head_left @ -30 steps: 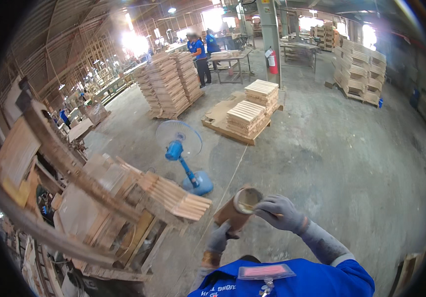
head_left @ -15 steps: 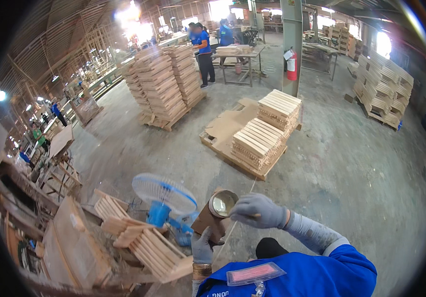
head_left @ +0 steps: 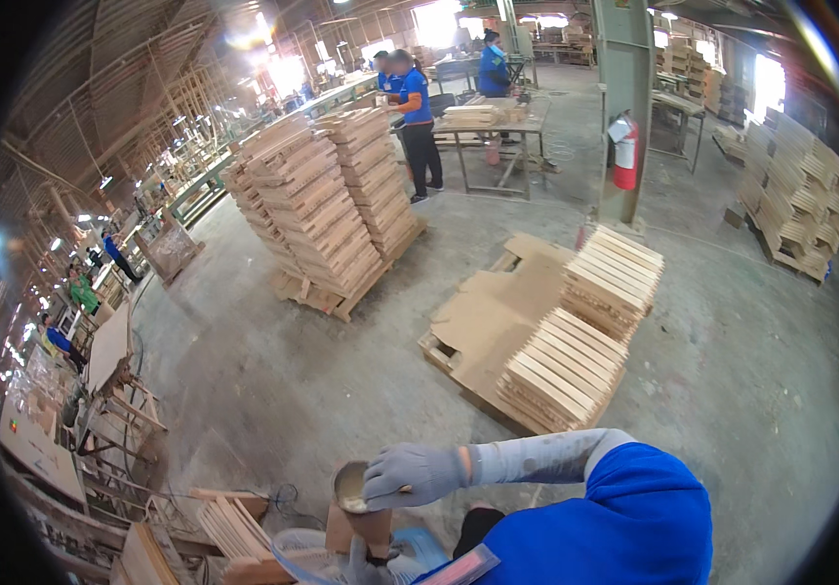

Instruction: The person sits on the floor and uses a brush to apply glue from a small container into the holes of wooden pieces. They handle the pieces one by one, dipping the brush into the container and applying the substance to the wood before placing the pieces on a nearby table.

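Near the lower edge of the head view, two gray-gloved hands work together at one brown pot. The left hand is wrapped about its lower part; the right hand is at its mouth, fingers closed around one thin wooden stick. Beyond them, one low pallet carries two stacks of slatted wood panels, a nearer one and a farther one, beside one cardboard sheet. Farther off are one pillar, one red fire extinguisher and, past a tall pile of wooden frames, two workers in blue.

The pot is round-mouthed, with a matte brown outside and something pale and creamy inside; it leans slightly, its mouth tipped toward the camera.

The right hand covers part of the mouth, and the stick's other end is hidden. The left hand is half concealed below the pot. One blue fan and one clear badge holder are cut off by the lower edge. People at the far left are too small to count surely.
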`<state>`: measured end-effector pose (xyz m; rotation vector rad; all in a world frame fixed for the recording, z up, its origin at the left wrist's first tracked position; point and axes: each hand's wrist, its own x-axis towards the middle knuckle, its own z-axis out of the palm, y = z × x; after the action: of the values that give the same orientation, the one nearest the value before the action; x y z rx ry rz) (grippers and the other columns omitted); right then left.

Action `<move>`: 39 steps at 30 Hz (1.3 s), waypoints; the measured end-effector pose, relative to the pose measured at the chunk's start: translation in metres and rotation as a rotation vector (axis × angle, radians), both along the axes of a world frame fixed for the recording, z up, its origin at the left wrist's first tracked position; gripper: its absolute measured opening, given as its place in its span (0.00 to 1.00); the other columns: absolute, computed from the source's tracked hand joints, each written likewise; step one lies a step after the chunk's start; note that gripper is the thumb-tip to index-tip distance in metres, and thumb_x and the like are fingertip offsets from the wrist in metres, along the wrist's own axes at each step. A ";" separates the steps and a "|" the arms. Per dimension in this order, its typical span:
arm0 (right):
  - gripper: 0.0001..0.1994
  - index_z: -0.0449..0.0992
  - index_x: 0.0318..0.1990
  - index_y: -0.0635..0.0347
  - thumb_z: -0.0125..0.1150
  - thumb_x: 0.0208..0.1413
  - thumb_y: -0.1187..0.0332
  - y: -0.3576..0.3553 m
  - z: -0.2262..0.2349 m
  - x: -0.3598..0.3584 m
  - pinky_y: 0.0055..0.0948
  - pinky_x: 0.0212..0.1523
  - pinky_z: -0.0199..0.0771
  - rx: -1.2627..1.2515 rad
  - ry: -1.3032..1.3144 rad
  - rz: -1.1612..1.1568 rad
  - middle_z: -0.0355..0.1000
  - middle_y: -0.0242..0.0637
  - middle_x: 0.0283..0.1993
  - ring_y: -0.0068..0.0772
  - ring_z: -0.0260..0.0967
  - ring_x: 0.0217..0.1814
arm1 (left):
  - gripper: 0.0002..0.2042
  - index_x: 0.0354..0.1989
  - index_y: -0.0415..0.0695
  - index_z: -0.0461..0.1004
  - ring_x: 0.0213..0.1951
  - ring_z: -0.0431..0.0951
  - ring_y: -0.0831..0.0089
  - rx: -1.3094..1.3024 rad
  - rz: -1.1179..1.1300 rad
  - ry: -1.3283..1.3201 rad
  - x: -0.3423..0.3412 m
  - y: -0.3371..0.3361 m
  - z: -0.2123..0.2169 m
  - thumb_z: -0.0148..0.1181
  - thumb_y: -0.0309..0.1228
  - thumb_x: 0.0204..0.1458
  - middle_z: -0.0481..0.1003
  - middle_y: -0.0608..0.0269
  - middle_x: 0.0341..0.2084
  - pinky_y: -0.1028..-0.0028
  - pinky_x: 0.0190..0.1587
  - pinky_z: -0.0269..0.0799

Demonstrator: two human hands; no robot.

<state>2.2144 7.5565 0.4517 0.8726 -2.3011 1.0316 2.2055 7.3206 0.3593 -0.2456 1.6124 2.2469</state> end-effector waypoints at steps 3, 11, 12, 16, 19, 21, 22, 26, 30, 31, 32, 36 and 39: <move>0.07 0.71 0.27 0.57 0.53 0.52 0.65 0.054 0.002 -0.082 0.37 0.32 0.63 0.058 -0.054 0.021 0.67 0.39 0.25 0.43 0.66 0.30 | 0.17 0.47 0.35 0.64 0.30 0.74 0.65 -0.063 0.075 -0.033 -0.068 0.036 -0.003 0.53 0.31 0.51 0.72 0.54 0.36 0.69 0.28 0.74; 0.07 0.69 0.25 0.57 0.53 0.49 0.65 0.200 -0.001 -0.262 0.39 0.30 0.64 0.002 -0.099 -0.183 0.68 0.40 0.25 0.48 0.65 0.29 | 0.25 0.44 0.43 0.69 0.24 0.67 0.69 -0.096 -0.228 -0.260 -0.322 0.156 -0.067 0.47 0.52 0.50 0.71 0.59 0.28 0.71 0.26 0.66; 0.07 0.70 0.25 0.57 0.53 0.49 0.65 0.218 0.004 -0.282 0.39 0.30 0.64 -0.020 -0.158 -0.154 0.67 0.40 0.24 0.47 0.65 0.28 | 0.30 0.43 0.45 0.71 0.20 0.65 0.69 -0.135 -0.357 -0.385 -0.362 0.167 -0.089 0.42 0.62 0.49 0.72 0.61 0.24 0.71 0.22 0.64; 0.06 0.72 0.27 0.56 0.54 0.51 0.66 0.317 0.005 -0.362 0.38 0.29 0.64 -0.032 -0.023 -0.381 0.68 0.39 0.25 0.46 0.65 0.28 | 0.17 0.47 0.34 0.68 0.33 0.75 0.64 0.001 -0.375 0.049 -0.445 0.320 -0.009 0.54 0.32 0.51 0.71 0.56 0.39 0.66 0.25 0.78; 0.06 0.73 0.28 0.58 0.54 0.52 0.66 0.382 -0.003 -0.421 0.38 0.29 0.64 -0.078 -0.174 -0.385 0.69 0.40 0.25 0.45 0.66 0.29 | 0.17 0.48 0.32 0.63 0.30 0.78 0.60 0.132 -0.449 0.101 -0.522 0.393 0.000 0.50 0.26 0.49 0.72 0.52 0.36 0.67 0.24 0.78; 0.08 0.73 0.29 0.58 0.54 0.52 0.65 0.406 0.005 -0.469 0.37 0.29 0.64 -0.190 -0.086 -0.327 0.68 0.40 0.25 0.44 0.66 0.28 | 0.18 0.50 0.32 0.61 0.31 0.78 0.58 0.142 -0.487 0.146 -0.581 0.430 -0.002 0.48 0.26 0.50 0.72 0.51 0.37 0.65 0.23 0.79; 0.07 0.73 0.30 0.58 0.54 0.53 0.65 0.433 0.002 -0.495 0.36 0.29 0.65 -0.131 -0.101 -0.429 0.69 0.39 0.26 0.43 0.67 0.29 | 0.18 0.50 0.32 0.61 0.32 0.78 0.58 0.137 -0.532 0.131 -0.609 0.458 0.000 0.48 0.26 0.50 0.72 0.51 0.37 0.66 0.23 0.79; 0.07 0.74 0.31 0.58 0.56 0.53 0.65 0.510 0.017 -0.567 0.34 0.30 0.66 0.048 -0.182 -0.594 0.71 0.38 0.28 0.41 0.68 0.30 | 0.18 0.50 0.32 0.61 0.33 0.78 0.60 0.115 -0.601 0.150 -0.699 0.532 0.026 0.48 0.25 0.50 0.71 0.51 0.38 0.65 0.26 0.79; 0.09 0.74 0.28 0.56 0.54 0.53 0.62 0.579 0.011 -0.648 0.35 0.28 0.64 -0.171 -0.039 -0.582 0.69 0.39 0.24 0.42 0.67 0.27 | 0.18 0.50 0.33 0.61 0.35 0.77 0.64 0.133 -0.720 0.181 -0.792 0.626 0.023 0.48 0.26 0.51 0.72 0.53 0.38 0.68 0.25 0.79; 0.09 0.74 0.28 0.56 0.54 0.53 0.62 0.608 0.014 -0.665 0.35 0.28 0.64 -0.096 -0.039 -0.697 0.69 0.39 0.24 0.42 0.67 0.28 | 0.18 0.50 0.33 0.62 0.35 0.77 0.64 0.111 -0.759 0.186 -0.818 0.651 0.022 0.48 0.26 0.51 0.72 0.53 0.37 0.69 0.25 0.79; 0.08 0.74 0.28 0.56 0.54 0.53 0.63 0.629 0.012 -0.681 0.35 0.28 0.64 -0.018 -0.038 -0.802 0.69 0.39 0.25 0.42 0.67 0.28 | 0.17 0.50 0.33 0.62 0.34 0.77 0.65 0.090 -0.789 0.196 -0.844 0.674 0.022 0.48 0.26 0.51 0.72 0.54 0.37 0.69 0.26 0.79; 0.07 0.73 0.28 0.56 0.55 0.52 0.64 0.674 0.011 -0.737 0.34 0.29 0.64 -0.163 -0.016 -0.778 0.69 0.37 0.24 0.40 0.66 0.28 | 0.15 0.47 0.33 0.65 0.34 0.77 0.68 0.027 -1.077 0.530 -0.948 0.774 0.001 0.48 0.26 0.51 0.73 0.55 0.37 0.72 0.27 0.78; 0.05 0.74 0.27 0.56 0.57 0.50 0.66 0.728 0.028 -0.726 0.34 0.28 0.64 -0.001 0.007 -1.199 0.69 0.38 0.24 0.40 0.66 0.27 | 0.13 0.44 0.33 0.66 0.33 0.77 0.70 0.109 -1.140 0.043 -0.946 0.858 0.042 0.51 0.26 0.51 0.73 0.57 0.34 0.73 0.28 0.77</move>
<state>1.4882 8.2847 0.4797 -0.5278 -2.1942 0.4469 1.2592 8.1785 0.4013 0.6101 1.1462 1.4104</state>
